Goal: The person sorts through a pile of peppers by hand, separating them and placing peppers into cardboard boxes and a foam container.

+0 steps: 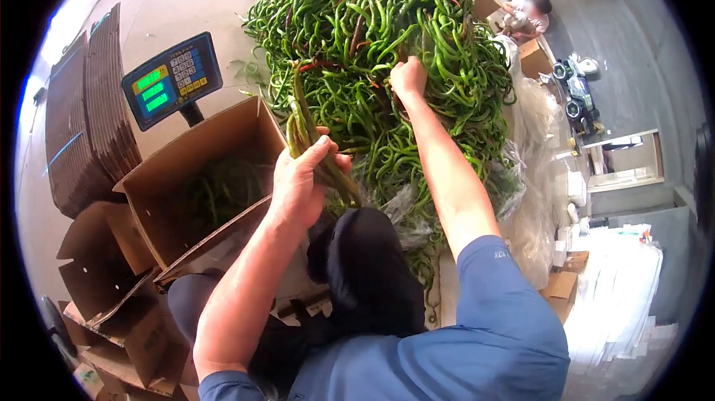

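Note:
A large heap of long green chili peppers (350, 21), with a few red ones among them, spreads out in front of me. My left hand (302, 177) is wrapped round a small bunch of long chili peppers (302, 114), held upright between the box and the heap. Over the middle of the heap, my right hand (408, 77) is closed with its fingers curled in among the peppers; what they grip is hidden. To the left of my left hand stands an open cardboard box (190, 148) with green peppers lying inside it.
A scale display (173, 79) with lit green digits rises behind the box. Stacked flat cardboard (86, 110) stands at the far left, open cartons (104, 259) nearer. Clear plastic sheeting (540, 125) edges the heap's right side. Another person (525, 17) sits at the upper right.

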{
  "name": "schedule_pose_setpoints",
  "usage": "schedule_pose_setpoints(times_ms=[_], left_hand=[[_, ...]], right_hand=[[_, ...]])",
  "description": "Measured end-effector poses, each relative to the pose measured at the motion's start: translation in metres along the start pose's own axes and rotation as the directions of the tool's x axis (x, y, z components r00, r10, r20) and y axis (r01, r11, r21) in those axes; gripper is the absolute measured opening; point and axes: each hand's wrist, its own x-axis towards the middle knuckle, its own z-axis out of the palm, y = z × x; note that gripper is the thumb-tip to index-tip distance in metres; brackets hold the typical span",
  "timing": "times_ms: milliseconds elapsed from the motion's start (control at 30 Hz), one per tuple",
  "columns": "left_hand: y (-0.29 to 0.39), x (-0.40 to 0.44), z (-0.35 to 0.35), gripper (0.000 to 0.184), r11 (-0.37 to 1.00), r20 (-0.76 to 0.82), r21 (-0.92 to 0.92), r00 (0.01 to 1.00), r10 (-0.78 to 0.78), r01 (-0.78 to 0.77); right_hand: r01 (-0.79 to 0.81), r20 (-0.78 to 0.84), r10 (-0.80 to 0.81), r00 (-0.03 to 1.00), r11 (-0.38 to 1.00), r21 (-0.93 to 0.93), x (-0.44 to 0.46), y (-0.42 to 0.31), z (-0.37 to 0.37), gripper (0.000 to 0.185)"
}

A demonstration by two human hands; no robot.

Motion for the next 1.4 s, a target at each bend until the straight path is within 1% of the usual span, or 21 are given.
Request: schedule_pose_setpoints(times_ms=[100,133,167,233,333,433,500,600,633,700,767,833,867,967,1000,1033,1100,1167,1200,1300,1400], left_hand=[[0.002,0.000,0.000,0.028,1.000,0.016,-0.018,1.000,-0.022,0.023],[0.002,0.001,-0.001,0.027,0.999,0.028,-0.021,0.999,-0.025,0.025],[0.003,0.001,-0.001,0.026,0.999,0.031,-0.037,0.999,-0.023,0.024],[0.004,0.001,0.000,0.024,0.998,0.042,-0.064,0.999,-0.020,0.023],[0.002,0.003,-0.001,0.026,0.999,0.042,-0.048,0.999,-0.025,0.027],[0.001,0.003,-0.003,0.028,0.999,0.046,-0.032,0.998,-0.036,0.037],[0.004,0.001,-0.003,0.027,0.999,0.034,-0.032,0.999,-0.027,0.028],[0.007,-0.003,0.000,0.026,0.999,0.019,-0.031,1.000,-0.024,0.025],[0.006,-0.001,-0.002,0.026,0.999,0.021,-0.030,1.000,-0.023,0.023],[0.002,0.003,-0.005,0.026,1.000,0.031,-0.020,0.999,-0.017,0.017],[0.002,0.002,-0.003,0.026,1.000,0.042,0.011,0.999,-0.016,0.015],[0.003,0.001,-0.001,0.026,0.999,0.067,0.034,0.997,-0.025,0.022],[0.003,0.001,-0.001,0.026,0.999,0.074,0.041,0.997,-0.028,0.025],[0.002,0.000,-0.001,0.027,0.998,0.068,0.054,0.997,-0.042,0.038],[0.003,-0.001,0.000,0.027,0.998,0.051,0.053,0.998,-0.041,0.038],[0.003,-0.001,0.001,0.027,0.998,0.033,0.051,0.999,-0.040,0.038],[0.001,0.001,-0.003,0.032,0.996,0.044,0.086,0.998,-0.040,0.036],[0.002,0.000,-0.001,0.032,0.994,0.036,0.107,0.999,-0.035,0.031],[0.001,0.000,-0.001,0.031,0.994,0.047,0.113,0.999,-0.017,0.011],[0.000,0.004,-0.003,0.030,0.992,0.054,0.122,0.998,0.031,-0.037],[-0.001,0.003,-0.004,0.030,0.992,-0.017,0.121,0.999,0.033,-0.031]], right_hand=[[0.108,-0.092,-0.118,0.989,0.989,-0.103,-0.001,-0.021,-0.002,0.025],[0.073,-0.089,-0.078,0.993,0.996,-0.056,0.008,-0.022,0.001,0.032],[0.185,-0.135,-0.190,0.972,0.981,-0.049,0.014,-0.018,0.005,0.032],[0.122,-0.112,-0.140,0.984,0.981,-0.150,0.002,-0.037,-0.006,0.030],[0.152,-0.063,-0.156,0.986,0.986,-0.065,0.013,-0.033,-0.003,0.026],[0.217,-0.106,-0.227,0.968,0.971,-0.100,0.018,-0.032,-0.007,0.025],[0.289,-0.187,-0.315,0.930,0.945,-0.156,0.018,-0.034,-0.011,0.023],[0.360,-0.155,-0.377,0.913,0.924,-0.131,0.022,-0.043,-0.032,0.024],[0.445,-0.157,-0.449,0.880,0.893,-0.059,0.027,-0.043,-0.039,0.022],[0.507,-0.097,-0.499,0.861,0.857,0.093,0.031,-0.044,-0.055,0.022],[0.349,0.049,-0.411,0.910,0.826,0.444,0.044,-0.036,-0.056,0.019],[0.358,0.018,-0.437,0.899,0.760,0.543,0.044,-0.038,-0.063,0.013],[0.317,0.119,-0.427,0.896,0.804,0.502,0.045,-0.039,-0.068,0.017],[0.481,0.419,-0.511,0.751,0.857,0.184,0.028,-0.051,-0.074,0.025],[0.538,0.449,-0.516,0.730,0.838,0.088,0.024,-0.053,-0.071,0.030],[0.583,0.373,-0.562,0.738,0.810,0.064,0.024,-0.050,-0.062,0.029],[0.523,0.331,-0.526,0.783,0.846,0.106,0.026,-0.051,-0.055,0.030],[0.361,0.298,-0.410,0.862,0.909,0.207,0.031,-0.050,-0.049,0.030],[0.221,0.359,-0.293,0.886,0.948,0.229,0.024,-0.055,-0.054,0.027],[-0.149,0.576,-0.235,0.783,0.828,0.541,0.010,-0.051,-0.067,0.024],[-0.259,0.614,-0.312,0.725,0.702,0.664,-0.016,-0.054,-0.081,0.022]])
